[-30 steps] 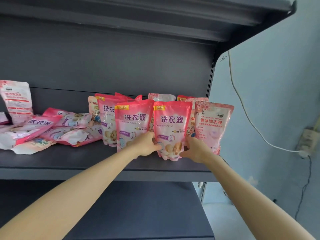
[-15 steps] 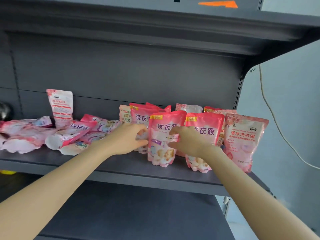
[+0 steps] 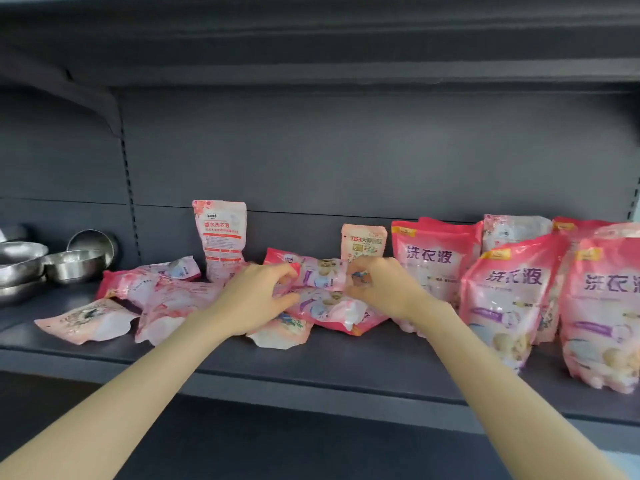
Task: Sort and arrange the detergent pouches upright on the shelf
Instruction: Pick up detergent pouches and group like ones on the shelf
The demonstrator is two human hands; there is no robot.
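Note:
Several pink detergent pouches lie flat in a heap (image 3: 166,299) on the dark grey shelf (image 3: 346,362). My left hand (image 3: 256,299) and my right hand (image 3: 384,289) both pinch one lying pink pouch (image 3: 320,275) at the top of the heap, left hand at its left end, right hand at its right end. Another flat pouch (image 3: 332,310) lies under it. Upright pink pouches (image 3: 512,303) stand in rows at the right. A pale pouch (image 3: 220,237) and a small orange-labelled pouch (image 3: 363,242) stand against the back panel.
Several steel bowls (image 3: 74,265) are stacked at the shelf's far left. The upper shelf (image 3: 311,46) overhangs close above. A lower shelf (image 3: 277,445) lies beneath my arms. Bare shelf surface shows along the front edge.
My view has swung left. Both hands left the upright pouches at the right and moved left to the heap, where they now pinch a lying pouch.

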